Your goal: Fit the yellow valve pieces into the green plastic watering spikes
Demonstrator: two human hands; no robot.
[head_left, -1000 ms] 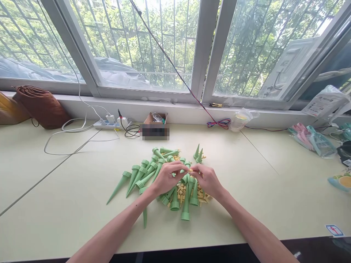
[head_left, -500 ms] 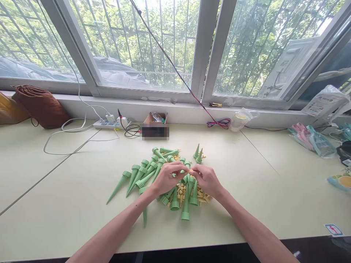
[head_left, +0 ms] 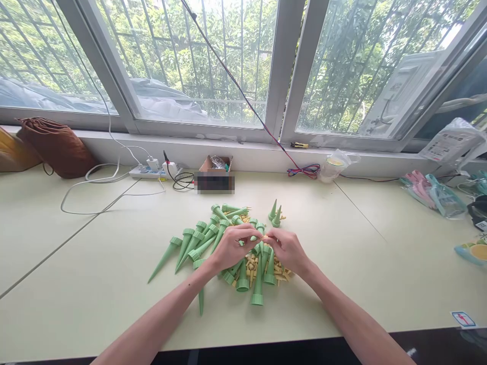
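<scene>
My left hand point(head_left: 236, 246) is closed around a green plastic spike, mostly hidden by the fingers; a bit of green point(head_left: 253, 238) shows at the fingertips. Close beside it, my right hand point(head_left: 285, 247) pinches a small yellow plastic piece point(head_left: 265, 236). The fingertips of both hands nearly meet over a heap. In that heap lie several hollow green spikes with ribbed collars, such as one spike point(head_left: 257, 284) pointing away from me, among many small yellow pieces point(head_left: 251, 267). More green spikes point(head_left: 165, 259) lie to the left. Two spikes point(head_left: 275, 215) stand tip up behind my right hand.
At the back of the pale table point(head_left: 95, 284) are a small cardboard box point(head_left: 215, 175), a white power strip point(head_left: 146, 173) with cables, and a plastic cup in a bag point(head_left: 333, 167). A brown bag point(head_left: 57, 148) stands far left; pink and teal items point(head_left: 433, 192) lie right.
</scene>
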